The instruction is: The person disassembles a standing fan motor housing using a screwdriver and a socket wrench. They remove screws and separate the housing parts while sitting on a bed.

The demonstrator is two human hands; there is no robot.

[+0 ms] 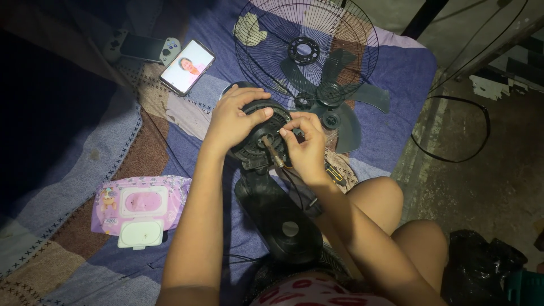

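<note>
- Fan motor housing (262, 135) (black, round, shaft pointing up) sits atop the fan stand base (280, 218), on the patchwork blanket (113, 164).
- Left hand (233, 118) lies over the housing's upper-left edge, fingers clamped on it.
- Right hand (306, 146) is just right of the shaft (273, 153), fingertips pinched together at the housing face.
- Fan blade (340, 105) and wire guard (306, 48) lie beyond the hands.

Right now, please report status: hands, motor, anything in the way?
Left hand grips motor from above. Right hand pinching at shaft. Blade and grille lie just behind; nothing blocking.
</note>
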